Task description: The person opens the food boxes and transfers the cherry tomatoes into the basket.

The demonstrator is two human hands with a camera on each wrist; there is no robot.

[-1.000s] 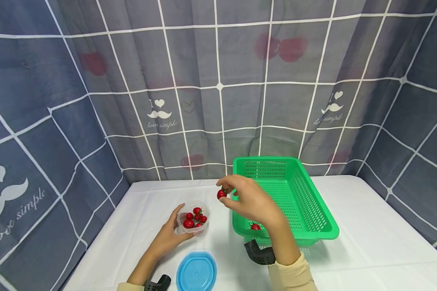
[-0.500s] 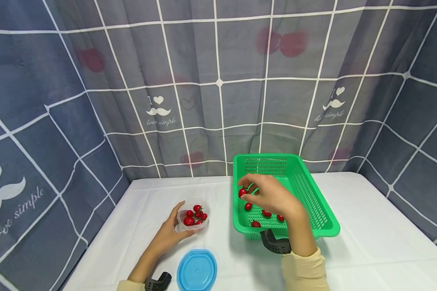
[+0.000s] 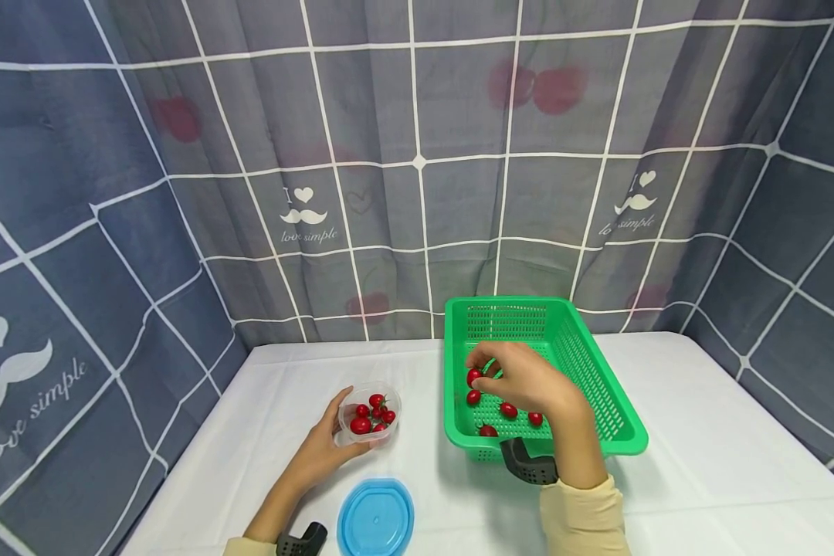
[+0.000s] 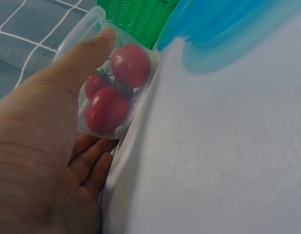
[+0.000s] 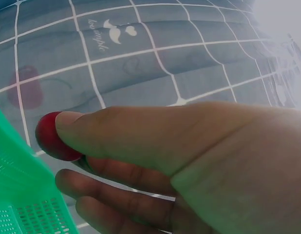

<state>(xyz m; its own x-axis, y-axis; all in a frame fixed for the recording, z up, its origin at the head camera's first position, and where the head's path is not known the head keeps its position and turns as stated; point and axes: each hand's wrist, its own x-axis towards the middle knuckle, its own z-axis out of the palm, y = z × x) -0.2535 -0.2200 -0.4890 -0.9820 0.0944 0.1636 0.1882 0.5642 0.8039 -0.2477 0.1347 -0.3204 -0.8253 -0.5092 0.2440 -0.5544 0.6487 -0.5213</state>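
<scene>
My left hand (image 3: 323, 448) grips a small clear plastic container (image 4: 82, 124) by its side, fingers and thumb round it. Several red cherry tomatoes (image 3: 360, 425) with green stems lie inside that container, on the white table. Over the left part of the green basket (image 3: 601, 386), my right hand (image 3: 528, 378) pinches one cherry tomato (image 5: 53, 139) between thumb and fingers. Below it, several more cherry tomatoes (image 3: 508, 410) rest on the basket floor; the hand and wrist cover part of that floor.
A round blue lid (image 3: 375, 517) lies flat on the white table (image 3: 695, 432) in front of the container. Black wrist mounts (image 3: 528, 463) sit on both wrists. A grey curtain (image 3: 361, 201) with white lines stands behind and at both sides.
My right hand, pinching a tomato, has moved right from beside the basket to over it, then dipped slightly. More tomatoes on the basket floor have come into view. The left hand stays put.
</scene>
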